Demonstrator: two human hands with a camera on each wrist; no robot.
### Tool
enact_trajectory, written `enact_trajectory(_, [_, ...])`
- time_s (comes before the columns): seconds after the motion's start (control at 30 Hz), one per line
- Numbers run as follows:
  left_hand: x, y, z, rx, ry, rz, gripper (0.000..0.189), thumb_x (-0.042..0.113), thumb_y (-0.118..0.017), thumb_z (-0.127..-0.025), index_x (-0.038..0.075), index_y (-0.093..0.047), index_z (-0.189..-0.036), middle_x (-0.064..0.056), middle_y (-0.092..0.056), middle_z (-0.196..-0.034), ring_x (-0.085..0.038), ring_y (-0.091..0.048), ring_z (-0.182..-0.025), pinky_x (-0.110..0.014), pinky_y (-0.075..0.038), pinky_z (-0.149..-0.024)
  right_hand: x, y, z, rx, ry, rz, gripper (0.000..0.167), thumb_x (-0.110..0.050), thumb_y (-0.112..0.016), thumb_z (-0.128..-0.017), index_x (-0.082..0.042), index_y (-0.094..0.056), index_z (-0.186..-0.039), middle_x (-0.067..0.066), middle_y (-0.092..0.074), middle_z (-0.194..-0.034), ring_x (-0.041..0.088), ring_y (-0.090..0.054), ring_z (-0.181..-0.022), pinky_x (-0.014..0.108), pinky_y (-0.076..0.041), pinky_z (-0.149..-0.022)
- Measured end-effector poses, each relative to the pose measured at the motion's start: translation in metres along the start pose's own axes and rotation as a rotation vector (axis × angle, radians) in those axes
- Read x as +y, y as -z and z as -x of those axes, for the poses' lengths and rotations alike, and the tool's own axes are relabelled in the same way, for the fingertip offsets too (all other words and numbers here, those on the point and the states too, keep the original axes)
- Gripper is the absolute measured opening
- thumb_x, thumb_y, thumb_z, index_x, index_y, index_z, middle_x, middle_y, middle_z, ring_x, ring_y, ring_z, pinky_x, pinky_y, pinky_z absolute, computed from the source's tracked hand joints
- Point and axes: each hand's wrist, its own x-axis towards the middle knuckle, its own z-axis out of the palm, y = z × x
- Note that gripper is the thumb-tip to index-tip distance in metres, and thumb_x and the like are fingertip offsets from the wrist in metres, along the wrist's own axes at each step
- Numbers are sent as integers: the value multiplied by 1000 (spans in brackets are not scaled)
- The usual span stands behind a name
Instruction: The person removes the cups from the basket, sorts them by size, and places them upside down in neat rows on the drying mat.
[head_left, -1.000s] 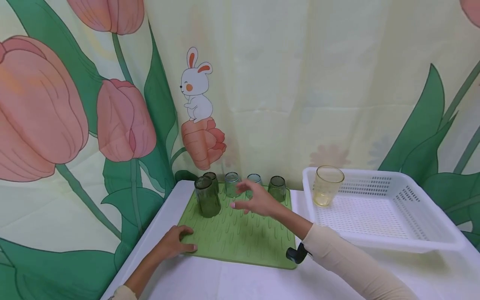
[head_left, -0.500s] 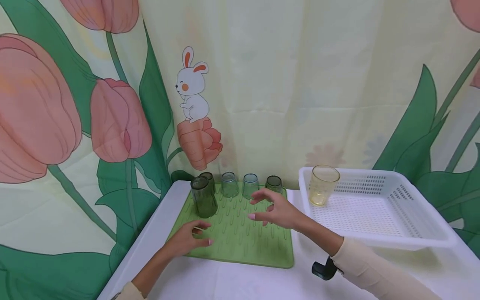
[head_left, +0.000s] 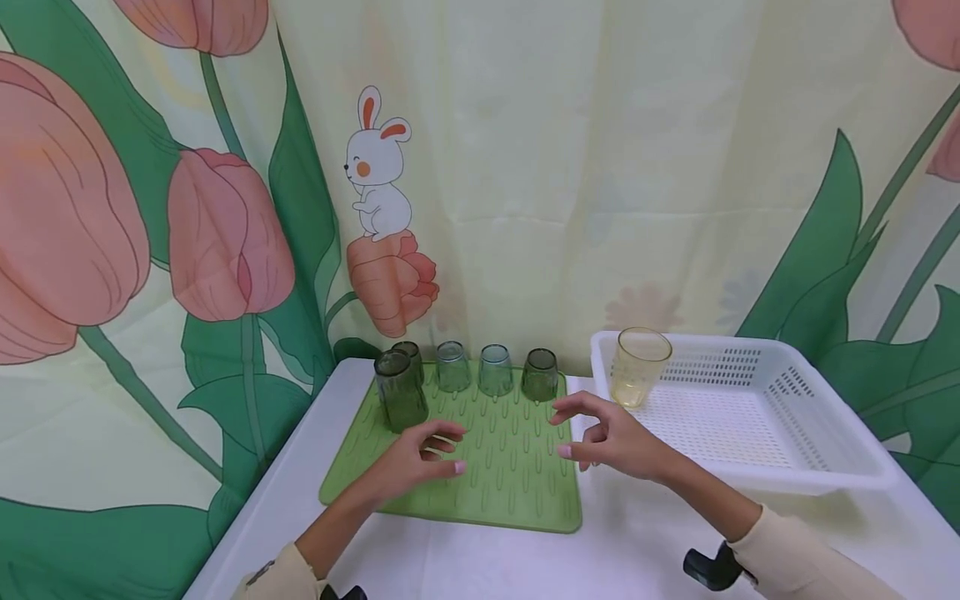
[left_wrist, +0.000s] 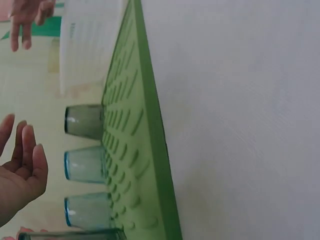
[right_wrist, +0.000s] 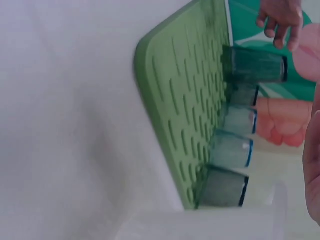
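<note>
Above the green ribbed mat (head_left: pixel 487 492), my left hand (head_left: pixel 408 458) hovers with loosely bent fingers and nothing in them. My right hand (head_left: pixel 618 437) hangs over the mat's right edge, near the basket, also holding nothing. A tall dark green glass (head_left: pixel 402 396) stands at the mat's left side, just beyond my left hand. Behind it a smaller dark glass (head_left: pixel 411 354) is partly hidden. Along the back edge stand two bluish glasses, a left one (head_left: pixel 453 368) and a right one (head_left: pixel 496 372), then a dark grey-green glass (head_left: pixel 540 375).
A white perforated basket (head_left: pixel 750 475) stands at the right, with a yellow glass (head_left: pixel 637 371) in its back left corner. A printed curtain (head_left: pixel 525 167) rises directly behind the table (head_left: pixel 465 567), which has a white cover.
My left hand has lifted from the mat's left front edge and moved right over it. My right hand has drawn back rightward from the glasses toward the basket. The glasses have stayed put.
</note>
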Motion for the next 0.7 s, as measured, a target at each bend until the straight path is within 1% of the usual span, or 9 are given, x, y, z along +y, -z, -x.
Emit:
enact_trajectory(0.1, [7,-6,-6,-16,-15,5,50,27,-76,-91,10,-58,-134,-11,-60,-131,-34,-55,-119,-36,-50,-94,4,11,8,29,11,-4,51,-7,-74,-90,-1,-51,-135,20,-61,-123,19,-67,-57,37,-59,-62])
enact_trajectory(0.2, [15,-12,-11,-23,-20,5,50,28,-76,-90,11,-59,-134,-9,-60,-131,-28,-56,-116,-35,-50,-94,4,25,13,87,4,16,48,-7,-74,-89,-2,-53,-132,14,-63,-120,22,-67,-58,36,-58,-61])
enact_trajectory(0.3, [20,-17,-15,-33,-25,8,50,29,-76,-90,12,-59,-134,-9,-60,-131,-25,-57,-115,-37,-50,-95,3,40,16,166,-24,50,48,-10,-74,-90,-3,-53,-132,4,-66,-117,23,-68,-61,34,-57,-61])
enact_trajectory(0.4, [24,-21,-19,-40,-29,14,50,30,-76,-90,12,-59,-134,-8,-60,-131,-28,-57,-116,-40,-49,-97,2,58,17,254,-50,91,48,-13,-73,-92,-2,-52,-134,-7,-66,-115,22,-69,-64,32,-56,-60])
enact_trajectory(0.43, [24,-22,-20,-41,-32,16,50,30,-76,-90,12,-59,-134,-8,-60,-131,-30,-57,-117,-40,-49,-97,2,63,17,282,-55,104,49,-14,-72,-93,-2,-51,-135,-9,-65,-115,24,-70,-65,32,-57,-60])
enact_trajectory(0.5, [26,-24,-23,-39,-35,10,50,30,-76,-90,13,-59,-134,-8,-60,-131,-28,-58,-116,-40,-48,-97,4,75,16,339,-62,127,49,-17,-71,-94,-2,-50,-136,-12,-64,-114,23,-70,-66,31,-57,-60])
enact_trajectory(0.6, [29,-26,-28,-40,-50,-3,50,31,-76,-90,13,-59,-134,-7,-61,-131,-26,-58,-116,-39,-48,-97,8,93,15,412,-75,170,52,-21,-69,-96,-2,-47,-139,-10,-61,-117,24,-70,-67,30,-57,-61])
enact_trajectory(0.7, [32,-28,-34,-45,-51,-5,51,31,-76,-90,15,-58,-134,-7,-60,-131,-24,-58,-116,-37,-49,-96,12,108,14,465,-103,206,58,-25,-68,-97,-1,-43,-143,5,-58,-127,20,-70,-68,29,-57,-61])
